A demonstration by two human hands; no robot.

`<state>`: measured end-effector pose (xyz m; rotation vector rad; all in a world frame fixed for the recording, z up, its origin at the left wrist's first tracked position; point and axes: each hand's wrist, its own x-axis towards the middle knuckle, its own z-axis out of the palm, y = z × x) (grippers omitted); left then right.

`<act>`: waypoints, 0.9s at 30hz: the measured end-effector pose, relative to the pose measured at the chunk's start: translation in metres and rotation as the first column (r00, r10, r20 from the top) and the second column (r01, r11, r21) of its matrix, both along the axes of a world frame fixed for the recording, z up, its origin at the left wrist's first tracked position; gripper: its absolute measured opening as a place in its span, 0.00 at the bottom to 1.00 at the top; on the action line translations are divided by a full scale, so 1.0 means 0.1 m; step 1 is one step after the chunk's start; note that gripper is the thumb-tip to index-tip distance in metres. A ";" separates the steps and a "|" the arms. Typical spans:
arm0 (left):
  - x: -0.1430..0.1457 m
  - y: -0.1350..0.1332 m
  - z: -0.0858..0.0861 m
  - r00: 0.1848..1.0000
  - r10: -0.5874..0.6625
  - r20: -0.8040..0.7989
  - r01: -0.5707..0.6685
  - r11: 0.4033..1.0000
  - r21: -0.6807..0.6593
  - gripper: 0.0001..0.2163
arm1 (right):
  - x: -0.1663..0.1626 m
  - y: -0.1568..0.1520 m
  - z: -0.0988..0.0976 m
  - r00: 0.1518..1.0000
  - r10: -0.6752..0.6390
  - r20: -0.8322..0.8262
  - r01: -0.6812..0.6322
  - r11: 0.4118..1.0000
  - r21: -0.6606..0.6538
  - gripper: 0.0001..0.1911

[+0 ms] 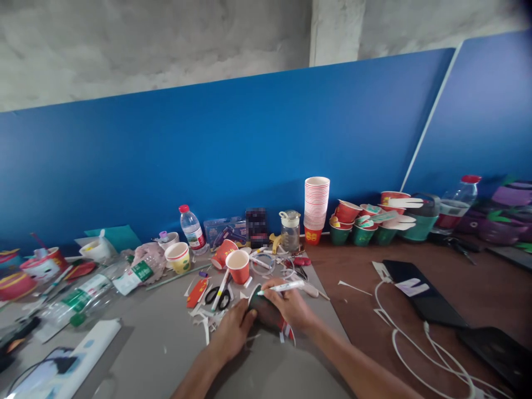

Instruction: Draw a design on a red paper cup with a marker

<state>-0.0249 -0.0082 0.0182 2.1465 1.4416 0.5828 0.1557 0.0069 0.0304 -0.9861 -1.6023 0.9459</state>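
Observation:
My left hand is closed on the side of a dark green paper cup that lies tilted low over the grey table. In my right hand is a white marker pen, its tip at the cup's surface near the rim. Strips of red and white show at the cup's far end, partly behind my right hand. Just beyond the hands stands a red paper cup with a white inside. Black-handled scissors and a red cut piece lie left of it among white paper scraps.
A tall cup stack, a lidded glass jar and decorated cups stand along the blue partition. Plastic bottles and a power strip lie left. A black tablet-like device and white cables lie right.

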 end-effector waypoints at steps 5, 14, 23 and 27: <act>0.00 -0.01 0.02 1.000 0.001 0.009 -0.001 1.000 -0.009 0.10 | -0.01 0.00 -0.02 0.996 0.088 0.003 -0.088 0.995 -0.053 0.10; 0.00 0.01 0.00 1.000 -0.013 -0.001 0.013 1.000 -0.001 0.09 | -0.01 -0.02 0.04 0.989 0.134 0.060 -0.137 0.989 0.059 0.09; 0.01 -0.01 0.03 1.000 -0.002 0.001 0.002 1.000 0.002 0.10 | 0.06 0.09 -0.06 0.990 0.113 -0.086 -0.122 0.987 -0.105 0.14; 0.00 -0.01 0.02 1.000 0.009 0.024 -0.009 1.000 0.005 0.13 | 0.12 0.14 -0.08 0.986 0.087 -0.140 -0.109 0.982 -0.156 0.15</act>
